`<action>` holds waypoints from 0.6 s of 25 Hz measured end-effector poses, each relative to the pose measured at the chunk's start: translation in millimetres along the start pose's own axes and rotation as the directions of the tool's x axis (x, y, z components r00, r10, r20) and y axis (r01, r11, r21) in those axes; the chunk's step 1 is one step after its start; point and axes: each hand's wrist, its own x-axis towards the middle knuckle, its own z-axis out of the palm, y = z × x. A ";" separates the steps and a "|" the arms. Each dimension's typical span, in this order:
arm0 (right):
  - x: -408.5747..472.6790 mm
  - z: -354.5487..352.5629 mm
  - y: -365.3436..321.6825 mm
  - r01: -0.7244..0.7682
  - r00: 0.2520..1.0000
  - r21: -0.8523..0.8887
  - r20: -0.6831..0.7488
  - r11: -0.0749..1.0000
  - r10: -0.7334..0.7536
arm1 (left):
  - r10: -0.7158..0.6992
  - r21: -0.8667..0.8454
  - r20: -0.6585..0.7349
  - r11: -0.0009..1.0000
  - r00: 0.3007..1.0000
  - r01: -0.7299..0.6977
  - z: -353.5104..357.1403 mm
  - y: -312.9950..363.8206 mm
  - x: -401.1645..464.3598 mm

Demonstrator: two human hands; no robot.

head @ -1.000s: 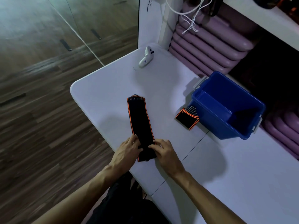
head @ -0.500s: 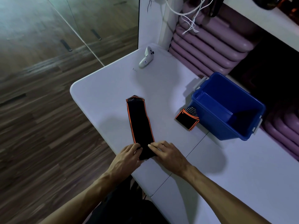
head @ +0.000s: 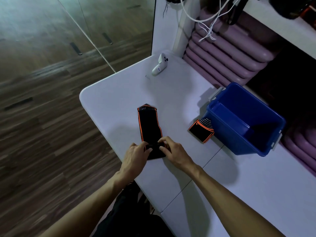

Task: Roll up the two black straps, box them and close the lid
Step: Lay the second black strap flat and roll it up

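A black strap with orange edges (head: 149, 124) lies flat on the white table (head: 111, 101), running away from me. Its near end is folded over into a short roll. My left hand (head: 136, 155) pinches the left side of that roll and my right hand (head: 172, 151) pinches the right side. A second black strap (head: 201, 130), orange-edged with a striped end, lies bunched against the near left wall of the open blue box (head: 220, 130). The box stands at the table's right with nothing visible inside. No lid is visible.
A white handheld controller (head: 159, 65) rests at the table's far corner. Purple mats (head: 227, 55) are stacked behind the table, with white cables (head: 207, 29) dangling above. The table's left edge drops to a wooden floor (head: 42, 125).
Both hands have lifted the strap's near end and turned it forward into the start of a roll. The view has shifted slightly.
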 end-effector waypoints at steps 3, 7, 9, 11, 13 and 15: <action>6.1 1.7 -1.6 -0.004 0.999 -0.022 -0.050 1.000 0.003 | -0.036 0.019 -0.020 0.999 0.999 0.037 1.3 -1.5 5.4; 9.6 4.8 2.1 -0.004 0.994 -0.053 -0.111 0.999 -0.002 | 0.035 0.105 -0.070 0.994 0.997 -0.027 -0.7 -7.2 6.8; 5.9 7.6 5.3 0.019 0.989 -0.063 -0.144 0.998 -0.028 | 0.173 0.215 -0.116 0.966 0.978 -0.145 0.7 -11.1 4.3; -1.0 9.6 9.6 0.064 0.985 -0.100 -0.151 0.993 -0.079 | 0.348 0.318 -0.114 0.900 0.930 -0.298 3.2 -19.8 0.8; -7.1 9.1 15.0 0.121 0.981 -0.191 -0.128 0.974 -0.147 | 0.437 0.379 -0.040 0.839 0.899 -0.391 3.6 -29.1 -1.7; -8.8 5.9 17.5 0.151 0.973 -0.306 -0.121 0.940 -0.196 | 0.443 0.406 0.034 0.813 0.896 -0.418 1.8 -33.9 -1.2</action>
